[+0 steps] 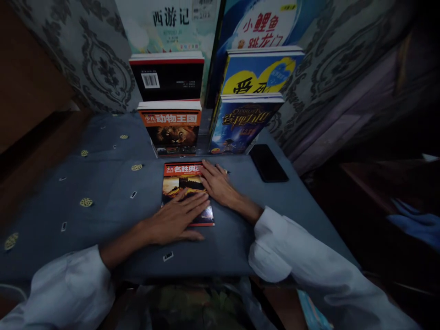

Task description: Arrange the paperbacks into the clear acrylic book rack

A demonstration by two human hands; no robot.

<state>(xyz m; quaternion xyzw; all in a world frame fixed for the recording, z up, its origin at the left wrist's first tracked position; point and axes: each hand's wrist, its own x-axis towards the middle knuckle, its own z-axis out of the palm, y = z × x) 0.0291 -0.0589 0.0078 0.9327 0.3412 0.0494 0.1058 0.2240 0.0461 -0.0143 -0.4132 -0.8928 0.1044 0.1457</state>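
A book (187, 183) with an orange title band and a picture of a wall with battlements lies flat on the table in front of me. My left hand (178, 215) rests across its lower part, fingers stretched out and slightly apart, the thumb lying beyond the lower edge. My right hand (219, 184) lies over its upper right edge with the fingers extended. Both palms face down, and neither hand grips anything. Parts of the cover are hidden under the hands.
Behind the flat book, a lion-cover book (176, 130) and a blue book (242, 121) stand upright in front of several others, such as a black-backed one (168, 82). A black phone (268, 163) lies at the right on the blue patterned tablecloth (113, 183). Patterned fabric (105, 68) hangs behind.
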